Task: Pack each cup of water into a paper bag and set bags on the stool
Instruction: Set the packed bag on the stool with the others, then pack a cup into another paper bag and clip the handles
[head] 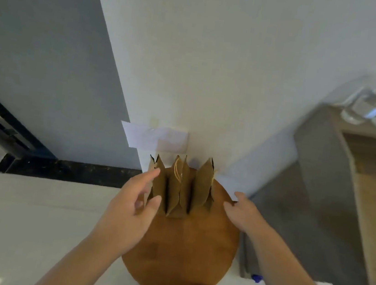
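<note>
Head view looked down at a white wall (216,62) and a pale shiny floor (17,215). A round brown stool (182,249) stood close to the wall. Off to the right was a wooden table (367,190), all blurry.

The paper bags (180,189) stood in a tight row on the far side of the stool, near the wall. Their tops were pinched into points. What was inside them could not be seen.

The left hand (132,209) was just beside the bag at the left end. Its fingers (154,173) were spread wide and held nothing. Whether they touched the bag could not be told. The right hand (242,211) was over the right edge of the stool, a little apart from the bags. Its fingers were loosely bent and it held nothing too.

Some clear cups (363,108) sat on the table, well apart from the stool, so there was likely more packing to do.

Things could go wrong from here. The bags were tall and thin and leaned on each other. A bump from the left hand could tip the end bag, and that one could push the rest over. Any water inside would then spill and soak the paper. A bag knocked toward the stool's edge could also fall to the floor.
</note>
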### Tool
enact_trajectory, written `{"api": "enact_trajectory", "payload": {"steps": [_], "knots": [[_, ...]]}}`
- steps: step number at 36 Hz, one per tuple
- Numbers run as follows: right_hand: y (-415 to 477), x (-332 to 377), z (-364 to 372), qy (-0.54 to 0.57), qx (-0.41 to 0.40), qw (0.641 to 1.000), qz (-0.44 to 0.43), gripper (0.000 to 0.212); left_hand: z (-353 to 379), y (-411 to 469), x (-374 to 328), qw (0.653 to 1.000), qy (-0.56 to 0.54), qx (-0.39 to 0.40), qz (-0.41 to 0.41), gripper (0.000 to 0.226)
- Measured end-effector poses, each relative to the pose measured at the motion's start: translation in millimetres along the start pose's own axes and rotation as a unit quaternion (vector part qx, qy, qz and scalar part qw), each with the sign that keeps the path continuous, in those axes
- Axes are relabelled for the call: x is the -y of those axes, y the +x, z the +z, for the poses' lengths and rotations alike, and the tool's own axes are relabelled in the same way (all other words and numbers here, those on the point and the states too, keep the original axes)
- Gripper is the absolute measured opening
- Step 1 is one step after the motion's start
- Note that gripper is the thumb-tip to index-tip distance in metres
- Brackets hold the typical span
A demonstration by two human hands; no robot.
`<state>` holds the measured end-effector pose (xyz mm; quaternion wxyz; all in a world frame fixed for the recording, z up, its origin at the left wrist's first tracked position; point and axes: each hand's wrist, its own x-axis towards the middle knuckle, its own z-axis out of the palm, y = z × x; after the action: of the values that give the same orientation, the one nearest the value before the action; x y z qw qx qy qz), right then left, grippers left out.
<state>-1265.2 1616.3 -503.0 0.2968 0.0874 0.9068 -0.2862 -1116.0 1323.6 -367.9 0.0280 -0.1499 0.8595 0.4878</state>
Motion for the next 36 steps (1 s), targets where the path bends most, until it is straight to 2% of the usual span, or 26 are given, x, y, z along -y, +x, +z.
{"api": "enact_trajectory", "payload": {"steps": [4, 10, 15, 25, 32, 36], "knots": [[-69.6, -17.1, -18.0, -0.006, -0.081, 0.996, -0.035, 0.078, 14.1, -6.7, -9.4, 0.997, 0.013, 0.048, 0.054, 0.054], [-160.4, -54.1, -74.1, -0.008, -0.176, 0.984, -0.028, 0.074, 59.1, -20.5, -44.3, 0.983, 0.014, 0.1, 0.153, 0.065], [-210.7, -99.1, -117.9, 0.026, -0.264, 0.964, -0.015, 0.069, 97.9, -33.3, -84.0, 0.958, 0.015, 0.169, 0.23, 0.062], [-283.0, -229.8, -156.7, 0.091, -0.303, 0.948, 0.016, 0.066, 233.9, -83.1, -179.6, 0.921, 0.045, 0.249, 0.296, 0.063], [-308.8, -345.0, -197.6, 0.085, -0.307, 0.948, 0.013, 0.068, 365.1, -142.5, -234.1, 0.919, 0.077, 0.277, 0.271, 0.073], [-313.3, -388.0, -222.4, 0.084, -0.305, 0.949, 0.01, 0.07, 411.4, -149.5, -257.0, 0.922, 0.116, 0.255, 0.269, 0.077]]}}
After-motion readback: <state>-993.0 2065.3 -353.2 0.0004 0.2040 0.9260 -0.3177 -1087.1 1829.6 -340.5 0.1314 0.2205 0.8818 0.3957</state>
